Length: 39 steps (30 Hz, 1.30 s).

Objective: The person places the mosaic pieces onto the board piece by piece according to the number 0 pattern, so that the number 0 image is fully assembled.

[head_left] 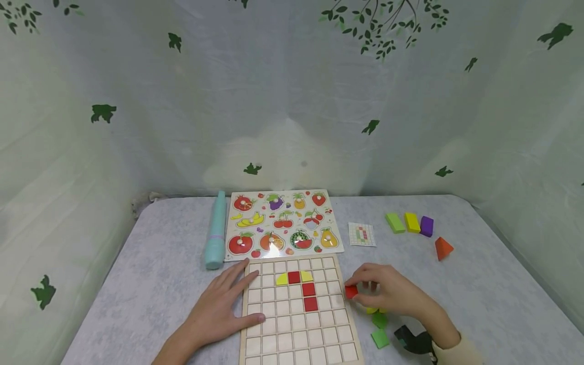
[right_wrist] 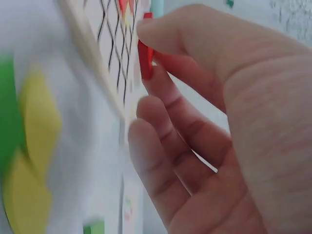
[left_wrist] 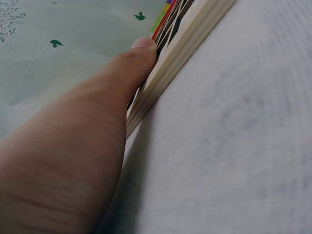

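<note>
My right hand (head_left: 388, 291) pinches a red square tile (head_left: 351, 291) between thumb and fingertips, just right of the wooden grid board (head_left: 296, 324). My left hand (head_left: 219, 309) lies flat and released on the board's left edge. 3 red tiles (head_left: 308, 290) and 2 yellow pieces (head_left: 282, 279) sit in the grid's far rows.

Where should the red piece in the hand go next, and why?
Probably onto the board, in the empty square under the red tiles. The right hand pinches a red piece beside the board, the left hand steadies its edge, and those tiles run downward.
</note>
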### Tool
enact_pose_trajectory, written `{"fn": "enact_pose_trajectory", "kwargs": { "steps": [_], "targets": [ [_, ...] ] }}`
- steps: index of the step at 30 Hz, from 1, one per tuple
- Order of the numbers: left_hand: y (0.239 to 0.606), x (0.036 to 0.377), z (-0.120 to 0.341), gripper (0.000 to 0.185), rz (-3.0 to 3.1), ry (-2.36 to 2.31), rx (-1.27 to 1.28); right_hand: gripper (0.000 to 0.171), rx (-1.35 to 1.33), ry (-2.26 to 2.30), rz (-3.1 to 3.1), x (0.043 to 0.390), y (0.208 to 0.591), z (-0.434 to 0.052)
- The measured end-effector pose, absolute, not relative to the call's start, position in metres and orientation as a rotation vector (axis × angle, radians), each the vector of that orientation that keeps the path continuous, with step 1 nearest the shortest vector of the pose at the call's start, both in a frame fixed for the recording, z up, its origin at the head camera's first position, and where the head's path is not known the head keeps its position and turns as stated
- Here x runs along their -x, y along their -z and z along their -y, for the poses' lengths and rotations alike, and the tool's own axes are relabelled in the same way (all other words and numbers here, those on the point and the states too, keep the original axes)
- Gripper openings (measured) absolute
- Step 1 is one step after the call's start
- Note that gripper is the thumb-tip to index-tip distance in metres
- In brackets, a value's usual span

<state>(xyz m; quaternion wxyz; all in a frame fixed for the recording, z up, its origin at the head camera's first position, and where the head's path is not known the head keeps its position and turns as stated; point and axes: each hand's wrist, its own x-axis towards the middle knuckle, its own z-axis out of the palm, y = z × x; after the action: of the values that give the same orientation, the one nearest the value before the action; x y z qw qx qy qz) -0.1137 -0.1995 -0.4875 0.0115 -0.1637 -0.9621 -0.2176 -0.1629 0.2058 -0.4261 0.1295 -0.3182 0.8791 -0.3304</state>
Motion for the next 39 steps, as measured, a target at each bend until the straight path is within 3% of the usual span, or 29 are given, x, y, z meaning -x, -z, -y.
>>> {"fn": "enact_pose_trajectory", "kwargs": {
  "steps": [20, 32, 39],
  "targets": [
    [0.487, 0.113, 0.201, 0.096, 2.986, 0.682, 0.526, 0.019, 1.187, 0.835, -2.629, 0.125, 0.442, -0.133],
    [0.487, 0.114, 0.200, 0.097, 2.985, 0.685, 0.523, 0.025, 1.263, 0.669, -2.674, 0.124, 0.444, -0.130],
    [0.487, 0.114, 0.199, 0.097, 2.992, 0.691, 0.520, 0.025, 1.125, 0.709, -2.648, 0.132, 0.428, -0.148]
  ]
}}
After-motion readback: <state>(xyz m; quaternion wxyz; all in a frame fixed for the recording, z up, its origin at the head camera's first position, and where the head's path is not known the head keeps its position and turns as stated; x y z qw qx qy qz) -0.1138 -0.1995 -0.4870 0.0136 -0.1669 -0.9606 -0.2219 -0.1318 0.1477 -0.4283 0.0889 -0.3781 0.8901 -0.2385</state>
